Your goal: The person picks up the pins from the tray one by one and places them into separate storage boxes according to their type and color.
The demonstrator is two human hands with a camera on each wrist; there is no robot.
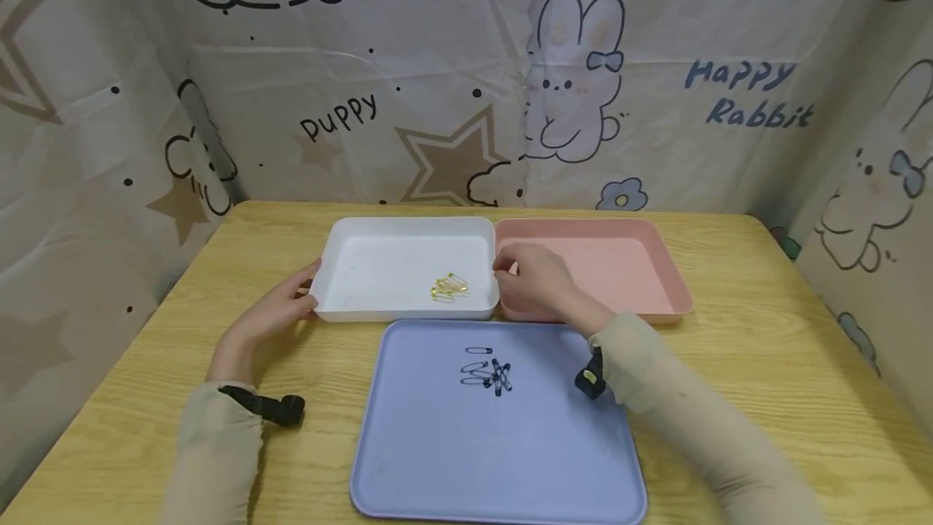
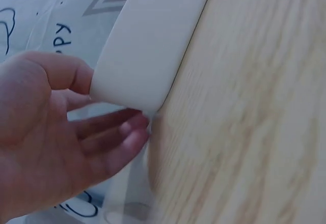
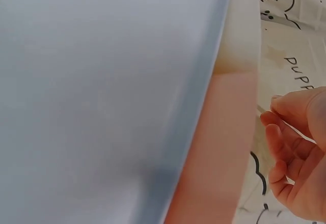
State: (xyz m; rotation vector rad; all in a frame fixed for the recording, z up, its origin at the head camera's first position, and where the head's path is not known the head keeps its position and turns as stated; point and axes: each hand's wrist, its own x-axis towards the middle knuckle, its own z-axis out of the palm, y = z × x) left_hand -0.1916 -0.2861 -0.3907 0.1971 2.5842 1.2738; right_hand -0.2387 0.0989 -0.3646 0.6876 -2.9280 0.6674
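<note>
My left hand (image 1: 273, 306) holds the left end of a white tray (image 1: 408, 316), thumb near its front corner. In the left wrist view the thumb touches the tray's wall (image 2: 147, 40), and the other fingers curve beside its end. Several yellow safety pins (image 1: 449, 288) lie inside the white tray, toward its right. Over the left part of a pink tray (image 1: 619, 266) is my right hand (image 1: 539, 278), fingers curled, thumb and index tips together near where the trays meet. Nothing shows between those fingertips in the right wrist view.
In front of both trays lies a flat blue tray (image 1: 496, 460) carrying several black safety pins (image 1: 498, 377). Everything stands on a wooden table (image 1: 743, 363). A printed cloth (image 1: 452, 63) hangs behind and at both sides.
</note>
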